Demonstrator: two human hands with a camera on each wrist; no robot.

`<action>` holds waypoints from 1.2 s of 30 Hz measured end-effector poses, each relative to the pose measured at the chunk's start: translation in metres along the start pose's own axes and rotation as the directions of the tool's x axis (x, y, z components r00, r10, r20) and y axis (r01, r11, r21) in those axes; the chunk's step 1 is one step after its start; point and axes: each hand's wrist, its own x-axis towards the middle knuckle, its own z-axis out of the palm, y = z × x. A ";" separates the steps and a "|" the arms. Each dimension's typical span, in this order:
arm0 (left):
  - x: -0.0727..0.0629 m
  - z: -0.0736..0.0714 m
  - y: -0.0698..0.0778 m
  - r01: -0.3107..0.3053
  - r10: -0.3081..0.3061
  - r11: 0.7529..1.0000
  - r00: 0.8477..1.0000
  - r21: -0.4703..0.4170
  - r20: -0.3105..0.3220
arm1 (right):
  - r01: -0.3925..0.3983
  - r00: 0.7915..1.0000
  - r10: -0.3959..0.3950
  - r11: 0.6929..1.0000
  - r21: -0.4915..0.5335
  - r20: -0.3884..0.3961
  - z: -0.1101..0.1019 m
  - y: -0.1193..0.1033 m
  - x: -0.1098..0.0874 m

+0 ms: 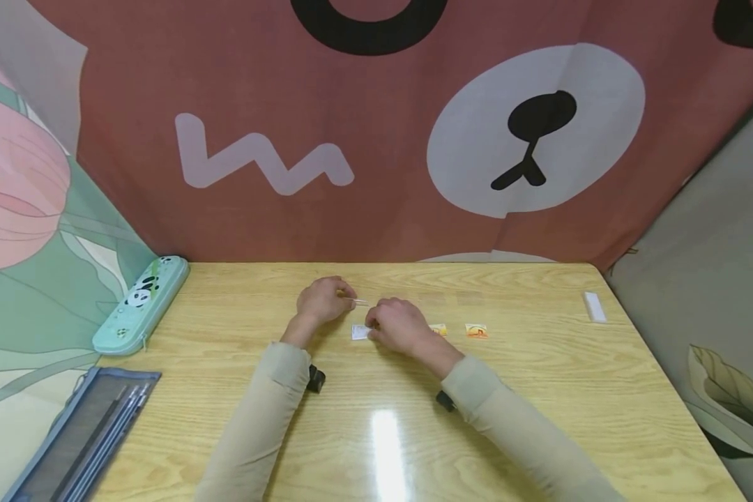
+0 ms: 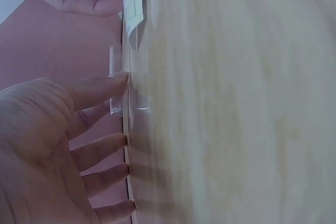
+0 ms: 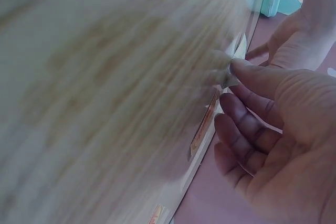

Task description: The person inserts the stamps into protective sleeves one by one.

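My left hand (image 1: 323, 300) pinches a small clear plastic sleeve (image 2: 116, 97) between thumb and index finger, just over the wooden table. The other left fingers spread loosely, their tips at the tabletop. Close beside it, my right hand (image 1: 400, 326) pinches a small white paper card (image 1: 360, 332) by its end between thumb and fingertip. In the left wrist view the card's free end bends, pointing toward the sleeve. To the right of and partly behind the right hand lies a yellow-orange card (image 1: 439, 329); another orange card (image 1: 476, 331) lies further right.
Faint clear sleeves (image 1: 469, 298) lie flat behind the cards. A white block (image 1: 595, 307) sits near the table's right edge. At the left are a teal panda pencil case (image 1: 141, 307) and a blue mesh pouch (image 1: 88, 432) with several pencils. A printed cloth hangs behind the table (image 1: 539, 404).
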 end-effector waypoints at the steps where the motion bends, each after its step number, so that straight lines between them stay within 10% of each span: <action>1: 0.000 0.000 0.000 0.002 -0.002 1.000 1.000 0.001 -0.003 | -0.004 1.000 0.004 1.000 0.002 0.004 0.000 0.000 0.000; 19: -0.009 -0.005 0.004 0.036 -0.048 0.992 0.994 -0.118 -0.101 | -0.125 0.991 0.129 0.978 0.165 -0.018 -0.022 0.019 -0.007; 26: -0.018 -0.007 0.010 -0.046 0.001 0.908 0.994 -0.417 -0.107 | -0.188 0.971 0.232 0.883 0.430 -0.051 -0.037 0.039 -0.021; 36: -0.022 -0.005 0.014 -0.062 0.015 0.846 0.996 -0.529 -0.093 | -0.222 0.942 0.330 0.759 0.612 -0.068 -0.037 0.058 -0.029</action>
